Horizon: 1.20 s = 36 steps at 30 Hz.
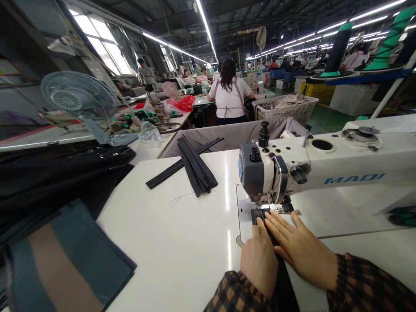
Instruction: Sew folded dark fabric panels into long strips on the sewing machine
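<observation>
A long black fabric strip runs from the front edge of the table up to the needle area of a white sewing machine. My left hand is closed on the strip's left side, its index finger pressed near the presser foot and the other fingers curled under. Flat across the strip's right side lies my right hand, fingers stretched towards the metal plate under the machine head. The needle tip is too small to make out. Several folded black strips lie crossed on the table, left of the machine.
At the left are dark fabric pieces with a brown stripe and a black heap. A fan stands behind them. Beyond the table sit a grey cloth-lined bin, a white basket and a seated person. Thread cones stand upper right.
</observation>
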{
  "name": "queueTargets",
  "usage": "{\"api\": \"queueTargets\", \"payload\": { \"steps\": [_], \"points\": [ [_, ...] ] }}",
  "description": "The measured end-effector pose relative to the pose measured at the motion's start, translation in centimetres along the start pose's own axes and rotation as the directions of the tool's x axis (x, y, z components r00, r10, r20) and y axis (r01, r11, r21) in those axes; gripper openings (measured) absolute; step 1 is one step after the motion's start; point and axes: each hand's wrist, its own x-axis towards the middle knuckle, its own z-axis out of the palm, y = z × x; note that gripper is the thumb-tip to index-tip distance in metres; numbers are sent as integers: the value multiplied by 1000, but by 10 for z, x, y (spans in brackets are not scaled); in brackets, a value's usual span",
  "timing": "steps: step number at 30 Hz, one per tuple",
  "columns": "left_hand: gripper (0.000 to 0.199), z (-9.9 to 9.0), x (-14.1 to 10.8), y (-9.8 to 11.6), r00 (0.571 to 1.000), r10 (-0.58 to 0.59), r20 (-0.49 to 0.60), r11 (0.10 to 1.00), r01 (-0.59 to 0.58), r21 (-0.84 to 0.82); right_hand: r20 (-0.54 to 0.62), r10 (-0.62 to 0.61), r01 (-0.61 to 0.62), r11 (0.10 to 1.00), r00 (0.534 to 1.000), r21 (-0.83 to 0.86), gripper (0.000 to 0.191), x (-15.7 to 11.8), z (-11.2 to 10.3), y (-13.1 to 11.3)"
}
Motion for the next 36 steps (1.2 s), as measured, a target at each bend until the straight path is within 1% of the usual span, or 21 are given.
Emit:
{"api": "queueTargets", "payload": {
  "steps": [4,10,19,25,30,33,36],
  "points": [
    [55,-2,1,3,1000,-24,18,1000,24,15,-21,-7,7,1000,1000,1,51,2,-1,2],
    [55,-4,6,5,1000,-22,5,1000,22,5,35,-10,10,1000,999,-9,53,4,3,4],
    [55,-2,11,4,1000,-20,19,1000,21,-8,-27,-2,1,1000,1000,-18,52,4,5,4],
    [56,0,13,4,1000,-26,9,1000,27,-3,-18,-3,2,1000,1000,-18,52,5,6,6],
    [55,-4,14,6,998,-35,46,999,36,-19,-47,-4,4,1000,999,-13,53,7,6,8],
    [53,-4,14,5,1000,-11,19,999,12,-30,-35,-9,9,1000,999,-15,51,7,5,9],
    [50,0,11,1,998,43,-55,999,-43,-15,-28,-3,3,1000,1000,-1,49,4,5,7]
  ]
}}
